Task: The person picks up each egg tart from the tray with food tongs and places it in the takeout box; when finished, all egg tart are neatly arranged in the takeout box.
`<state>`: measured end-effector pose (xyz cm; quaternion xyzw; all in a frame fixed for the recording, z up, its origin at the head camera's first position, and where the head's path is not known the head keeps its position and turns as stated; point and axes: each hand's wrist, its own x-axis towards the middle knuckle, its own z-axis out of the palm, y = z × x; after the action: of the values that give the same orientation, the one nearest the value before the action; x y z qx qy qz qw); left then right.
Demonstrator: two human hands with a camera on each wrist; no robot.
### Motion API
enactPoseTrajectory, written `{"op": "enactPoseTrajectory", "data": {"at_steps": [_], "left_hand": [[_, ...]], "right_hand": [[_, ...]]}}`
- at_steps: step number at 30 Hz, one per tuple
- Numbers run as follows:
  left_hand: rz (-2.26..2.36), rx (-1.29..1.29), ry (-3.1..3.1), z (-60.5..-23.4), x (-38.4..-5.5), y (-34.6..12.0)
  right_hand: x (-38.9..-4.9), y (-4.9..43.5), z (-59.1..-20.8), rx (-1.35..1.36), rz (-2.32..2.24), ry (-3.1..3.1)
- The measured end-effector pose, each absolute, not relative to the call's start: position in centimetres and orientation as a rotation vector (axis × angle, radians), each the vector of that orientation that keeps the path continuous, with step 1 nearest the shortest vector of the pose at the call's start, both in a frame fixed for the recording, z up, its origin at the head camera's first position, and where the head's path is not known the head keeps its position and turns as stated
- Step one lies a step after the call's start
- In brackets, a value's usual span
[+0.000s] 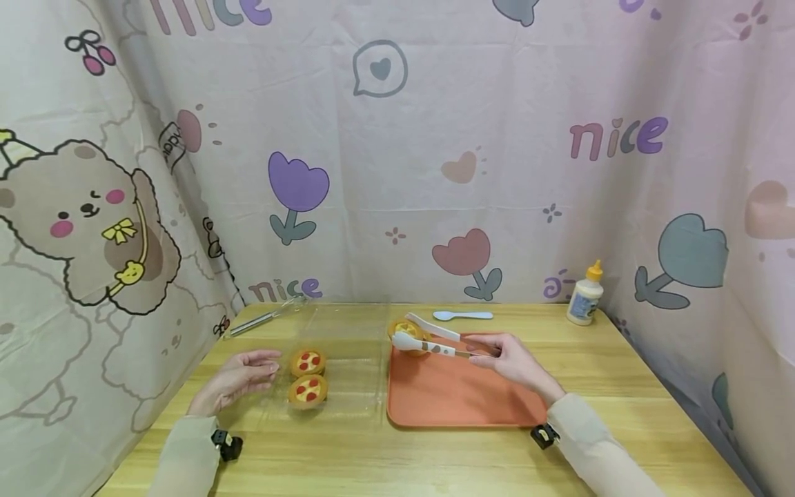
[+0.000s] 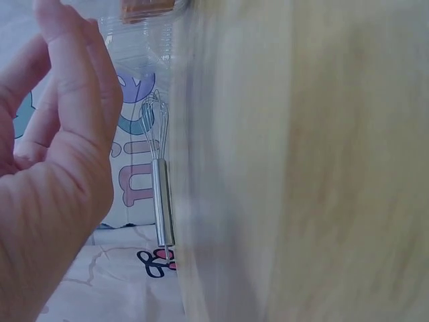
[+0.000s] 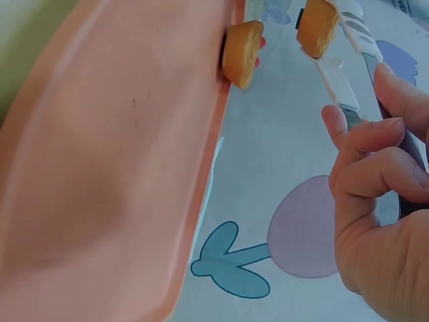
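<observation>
My right hand (image 1: 512, 362) grips a pair of tongs (image 1: 435, 345) with white tips. Between the tips is a toy mini pizza (image 1: 405, 328), held above the far left corner of the orange tray (image 1: 466, 407). In the right wrist view a second mini pizza (image 3: 241, 55) with red dots sits on the tray, apart from the held one (image 3: 318, 28). My left hand (image 1: 239, 379) hovers beside the clear plastic container (image 1: 354, 393), fingers relaxed and holding nothing. Inside that container are two mini pizzas with red spots, one (image 1: 308, 362) behind the other (image 1: 308, 391).
A metal whisk (image 1: 257, 321) lies at the back left of the wooden table (image 1: 348, 462). Behind the tray is a small white spoon (image 1: 462, 315). A white glue bottle with a yellow cap (image 1: 585, 297) stands at the back right. Printed curtains (image 1: 397, 172) hang around the table.
</observation>
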<state>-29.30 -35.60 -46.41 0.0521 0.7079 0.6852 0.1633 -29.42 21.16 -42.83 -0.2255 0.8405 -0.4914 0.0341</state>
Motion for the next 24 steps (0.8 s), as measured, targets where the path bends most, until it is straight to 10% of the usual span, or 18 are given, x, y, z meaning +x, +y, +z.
{"op": "enactPoseTrajectory", "data": {"at_steps": [24], "left_hand": [[1.956, 0.170, 2.016, -46.4, -29.4, -35.5]], "right_hand": [[-29.1, 16.6, -43.5, -0.745, -1.376, 2.700]]}}
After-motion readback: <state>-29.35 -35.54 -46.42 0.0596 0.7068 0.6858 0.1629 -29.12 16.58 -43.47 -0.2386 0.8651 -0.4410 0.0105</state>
